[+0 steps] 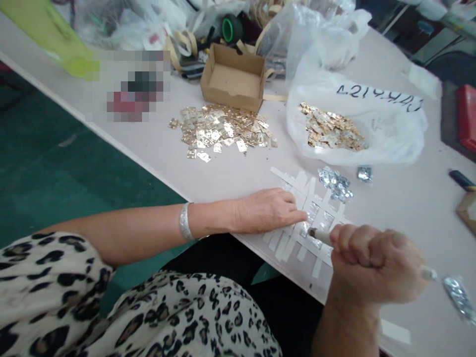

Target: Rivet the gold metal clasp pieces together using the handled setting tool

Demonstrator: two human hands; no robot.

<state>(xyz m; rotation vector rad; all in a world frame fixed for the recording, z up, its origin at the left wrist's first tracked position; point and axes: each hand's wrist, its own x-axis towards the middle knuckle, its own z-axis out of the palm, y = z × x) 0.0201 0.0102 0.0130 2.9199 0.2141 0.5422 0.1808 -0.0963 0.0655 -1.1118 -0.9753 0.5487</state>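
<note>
Pale strips are laid crosswise in a grid near the table's front edge, with shiny clear patches between them. My left hand rests on the grid's left part, index finger pointing right and the other fingers curled under. Whatever lies beneath those fingers is hidden. A white stick-like tool with a dark tip is wrapped in the fist of my right hand. Its tip is at the grid, just right of my left index finger, and its back end pokes out behind the fist. Small silvery discs lie at the grid's far side.
Gold-coloured metal plates are heaped before an open cardboard box. A white plastic bag holds more plates. Small silvery packets lie to the right. Tape rolls and plastic bags crowd the back; a dark-handled tool lies far right.
</note>
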